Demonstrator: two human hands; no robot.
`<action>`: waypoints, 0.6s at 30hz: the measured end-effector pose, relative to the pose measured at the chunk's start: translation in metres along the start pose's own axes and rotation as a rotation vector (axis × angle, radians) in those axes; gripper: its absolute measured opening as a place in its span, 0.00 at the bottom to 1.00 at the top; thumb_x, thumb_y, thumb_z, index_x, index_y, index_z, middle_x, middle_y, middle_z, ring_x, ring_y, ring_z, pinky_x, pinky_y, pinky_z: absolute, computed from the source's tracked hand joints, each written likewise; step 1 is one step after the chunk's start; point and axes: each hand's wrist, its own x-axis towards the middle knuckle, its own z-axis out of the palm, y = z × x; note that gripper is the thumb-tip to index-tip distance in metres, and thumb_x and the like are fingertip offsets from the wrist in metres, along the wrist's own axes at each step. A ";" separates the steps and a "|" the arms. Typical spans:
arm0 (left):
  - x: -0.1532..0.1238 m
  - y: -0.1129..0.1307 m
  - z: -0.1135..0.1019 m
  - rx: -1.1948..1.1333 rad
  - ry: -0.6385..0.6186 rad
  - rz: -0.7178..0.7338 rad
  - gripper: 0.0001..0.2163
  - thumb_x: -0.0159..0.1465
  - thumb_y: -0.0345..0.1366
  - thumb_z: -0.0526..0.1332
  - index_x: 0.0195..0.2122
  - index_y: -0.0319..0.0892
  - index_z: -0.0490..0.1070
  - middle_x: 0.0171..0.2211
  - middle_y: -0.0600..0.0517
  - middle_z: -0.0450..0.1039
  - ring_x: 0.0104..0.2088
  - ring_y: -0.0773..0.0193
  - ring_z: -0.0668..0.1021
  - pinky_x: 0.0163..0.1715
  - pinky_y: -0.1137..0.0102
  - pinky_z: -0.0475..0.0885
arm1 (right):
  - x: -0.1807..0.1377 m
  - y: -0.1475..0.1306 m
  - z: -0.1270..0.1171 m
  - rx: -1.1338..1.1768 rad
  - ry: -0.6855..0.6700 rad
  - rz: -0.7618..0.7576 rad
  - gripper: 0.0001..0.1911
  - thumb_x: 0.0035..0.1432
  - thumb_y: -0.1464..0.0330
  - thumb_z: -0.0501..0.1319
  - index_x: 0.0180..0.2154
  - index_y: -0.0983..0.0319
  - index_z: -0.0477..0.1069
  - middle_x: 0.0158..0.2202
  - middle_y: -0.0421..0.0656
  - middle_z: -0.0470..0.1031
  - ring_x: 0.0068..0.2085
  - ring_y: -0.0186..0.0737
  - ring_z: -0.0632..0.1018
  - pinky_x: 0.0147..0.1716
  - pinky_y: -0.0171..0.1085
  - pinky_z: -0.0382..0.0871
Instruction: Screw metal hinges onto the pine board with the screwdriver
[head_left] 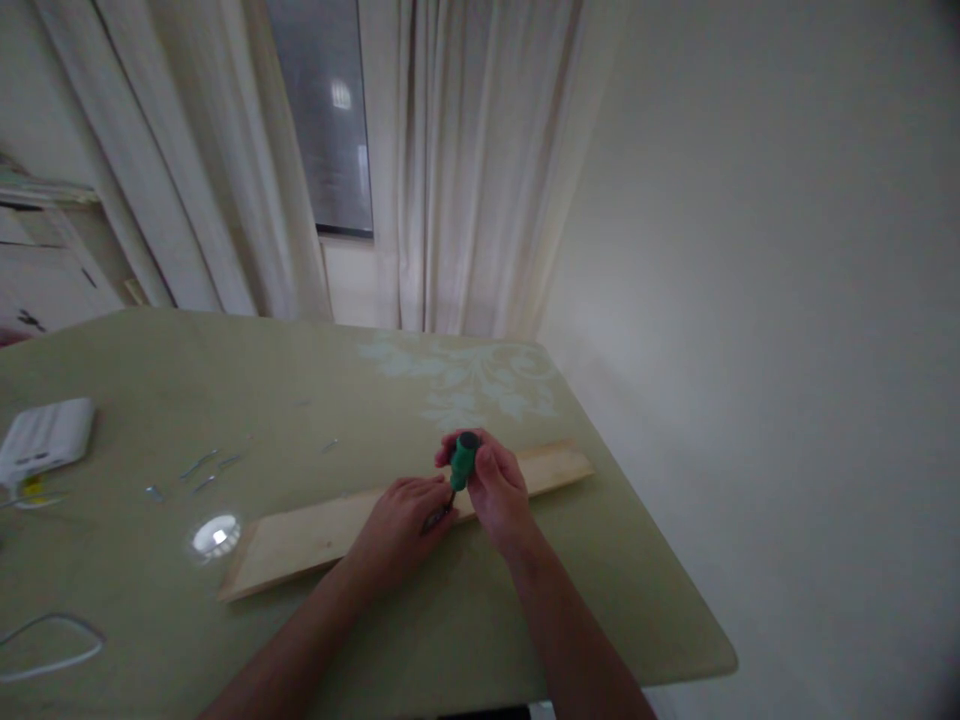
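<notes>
A long pale wooden plank (300, 540) lies flat on the green table (225, 400), running from lower left to upper right. My right hand (499, 495) is wrapped round the green handle of a screwdriver (462, 460), held upright with its tip down on the plank. My left hand (401, 520) rests on the plank just left of the tip, fingers pinched close to the shaft. What they pinch is too small to make out.
Several small metal screws (202, 465) lie scattered on the table's left half. A white box (46, 438) sits at the far left, a white cable (52, 645) near the front left edge. The table's right edge drops off beside a bare wall. Curtains hang behind.
</notes>
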 end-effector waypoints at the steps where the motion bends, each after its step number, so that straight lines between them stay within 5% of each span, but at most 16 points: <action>1: 0.000 0.000 0.000 0.003 -0.002 -0.002 0.08 0.72 0.32 0.60 0.33 0.44 0.70 0.36 0.51 0.80 0.39 0.58 0.81 0.42 0.65 0.72 | 0.000 0.000 0.000 -0.009 0.021 -0.011 0.22 0.63 0.47 0.69 0.43 0.59 0.79 0.39 0.46 0.81 0.40 0.42 0.79 0.40 0.40 0.74; 7: -0.001 0.002 -0.001 0.020 0.008 -0.009 0.07 0.73 0.33 0.61 0.35 0.45 0.72 0.38 0.50 0.81 0.40 0.58 0.82 0.43 0.65 0.73 | 0.002 -0.005 0.003 -0.013 0.186 -0.047 0.25 0.50 0.62 0.81 0.37 0.55 0.66 0.34 0.38 0.82 0.35 0.38 0.80 0.32 0.35 0.72; 13: -0.001 0.000 0.000 -0.025 0.022 0.003 0.06 0.73 0.34 0.62 0.37 0.46 0.75 0.41 0.50 0.83 0.43 0.57 0.83 0.47 0.64 0.74 | 0.000 -0.006 0.000 0.032 0.103 -0.014 0.27 0.59 0.47 0.71 0.53 0.56 0.77 0.37 0.42 0.78 0.35 0.38 0.75 0.36 0.37 0.72; 18: -0.001 -0.001 0.001 0.010 0.029 0.009 0.07 0.72 0.33 0.62 0.34 0.45 0.72 0.36 0.51 0.81 0.40 0.57 0.82 0.43 0.65 0.72 | -0.002 -0.003 -0.004 0.033 -0.036 0.060 0.27 0.67 0.44 0.62 0.48 0.59 0.82 0.38 0.47 0.80 0.38 0.42 0.77 0.40 0.40 0.73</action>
